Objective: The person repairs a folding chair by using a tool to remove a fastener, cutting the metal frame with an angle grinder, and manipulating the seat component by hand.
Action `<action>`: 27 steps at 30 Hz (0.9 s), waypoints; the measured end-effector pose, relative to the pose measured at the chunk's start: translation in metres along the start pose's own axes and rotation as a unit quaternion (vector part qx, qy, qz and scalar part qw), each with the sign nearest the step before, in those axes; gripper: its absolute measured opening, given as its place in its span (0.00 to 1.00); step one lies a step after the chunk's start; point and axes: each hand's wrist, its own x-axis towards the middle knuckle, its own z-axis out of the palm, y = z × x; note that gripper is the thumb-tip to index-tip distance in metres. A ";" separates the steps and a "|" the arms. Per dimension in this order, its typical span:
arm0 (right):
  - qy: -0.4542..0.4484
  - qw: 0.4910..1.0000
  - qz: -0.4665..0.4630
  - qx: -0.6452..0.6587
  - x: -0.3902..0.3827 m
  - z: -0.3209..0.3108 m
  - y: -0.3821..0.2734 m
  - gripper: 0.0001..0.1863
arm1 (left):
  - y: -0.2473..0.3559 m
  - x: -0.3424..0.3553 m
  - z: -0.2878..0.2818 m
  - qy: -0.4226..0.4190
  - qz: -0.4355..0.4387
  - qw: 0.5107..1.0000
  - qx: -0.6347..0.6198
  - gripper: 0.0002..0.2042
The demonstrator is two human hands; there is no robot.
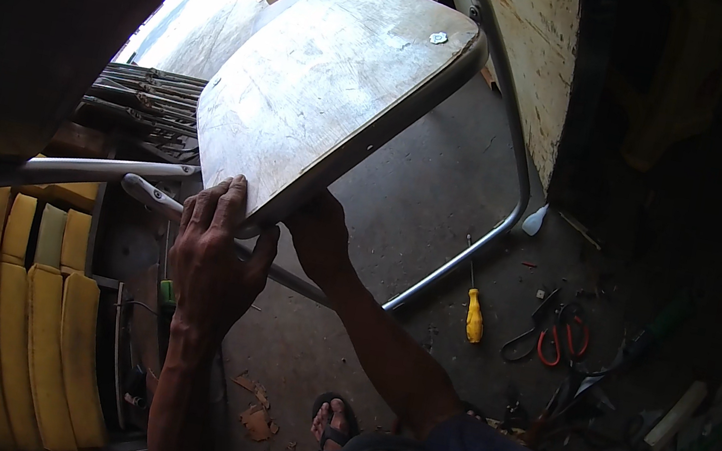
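Observation:
A worn, pale chair seat (pixel 307 91) with a dark edge lies tilted across the middle, attached to or resting on a bent metal tube frame (pixel 457 257). My left hand (pixel 218 244) grips the seat's near corner, its fingers on the top face and the thumb at the edge. Beneath the same corner reaches my right hand (pixel 318 233); its fingers are hidden by the seat, so what they touch does not show. A small, pale flower-shaped mark (pixel 439 37) sits at the seat's far right corner.
A yellow-handled screwdriver (pixel 474 315) and red-handled scissors (pixel 551 344) lie on the floor at right, near more tools. Several yellow foam pads (pixel 36 342) stand in rows at left. Metal tubes (pixel 152 97) are stacked behind them. My sandalled foot (pixel 333 422) is below.

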 end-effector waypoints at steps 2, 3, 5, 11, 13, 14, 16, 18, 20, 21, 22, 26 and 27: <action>0.018 0.999 0.036 -0.021 -0.014 -0.024 -0.003 0.07 | 0.009 0.004 0.005 -0.007 -0.007 1.000 0.017 0.29; 0.005 0.987 0.046 -0.152 -0.028 -0.038 0.001 0.08 | 0.010 0.005 0.001 -0.002 0.003 0.998 0.057 0.29; -0.017 0.924 0.096 -0.369 -0.073 -0.095 0.009 0.10 | 0.012 0.003 0.008 0.008 0.017 0.992 0.124 0.30; -0.009 0.720 0.123 -0.683 -0.185 -0.185 -0.005 0.24 | -0.017 0.014 0.048 0.100 0.079 0.991 0.036 0.19; -0.078 0.720 0.076 -0.685 -0.177 -0.172 -0.007 0.29 | -0.023 0.016 0.047 0.103 0.108 0.986 0.070 0.17; -0.145 0.720 0.047 -0.677 -0.169 -0.162 0.003 0.31 | -0.024 0.019 0.039 0.111 0.114 0.984 0.076 0.16; -0.232 0.691 -0.010 -0.684 -0.161 -0.165 0.037 0.33 | -0.032 0.024 0.034 0.100 0.115 0.985 0.081 0.17; -0.266 0.638 -0.065 -0.720 -0.150 -0.177 0.062 0.33 | -0.034 0.037 0.031 0.105 0.132 0.983 0.078 0.17; -0.289 0.640 -0.025 -0.711 -0.144 -0.188 0.063 0.30 | -0.031 0.056 0.031 0.105 0.153 0.980 0.069 0.17; -0.330 0.659 -0.022 -0.675 -0.141 -0.157 0.067 0.28 | -0.045 0.053 -0.003 0.087 0.143 0.980 0.105 0.16; -0.292 0.692 -0.123 -0.649 -0.140 -0.147 0.075 0.15 | -0.049 0.055 -0.022 0.085 0.137 0.980 0.118 0.16; -0.286 0.675 -0.134 -0.667 -0.150 -0.149 -0.003 0.08 | -0.051 0.087 -0.041 0.070 0.117 0.989 0.064 0.16; -0.273 0.681 -0.164 -0.659 -0.154 -0.149 -0.017 0.09 | -0.055 0.090 -0.046 0.066 0.107 0.990 0.060 0.15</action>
